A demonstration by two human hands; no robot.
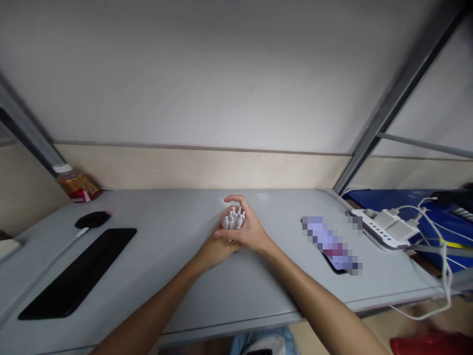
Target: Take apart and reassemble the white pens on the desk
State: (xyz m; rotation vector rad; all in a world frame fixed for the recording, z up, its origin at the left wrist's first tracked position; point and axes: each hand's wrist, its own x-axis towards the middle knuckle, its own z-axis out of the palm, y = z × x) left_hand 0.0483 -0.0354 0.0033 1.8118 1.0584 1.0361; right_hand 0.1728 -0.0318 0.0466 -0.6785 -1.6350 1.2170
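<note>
Near the middle of the desk, both of my hands are wrapped round a bundle of slim white-and-grey pen-like pieces (234,218). Their narrow tips point up and show between my fingers, while the lower parts are hidden. My left hand (217,246) closes round the bundle from the left and below. From the right, my right hand (252,229) cups it, with its thumb across the front and its index finger curled at the far side.
A black flat pad (79,273), a black mouse-like device (92,219) with a white cable, and a drink bottle (77,185) are on the left. A phone (328,244) lies to the right, near a white power strip (382,229) with plugs. Metal posts frame the desk (177,212).
</note>
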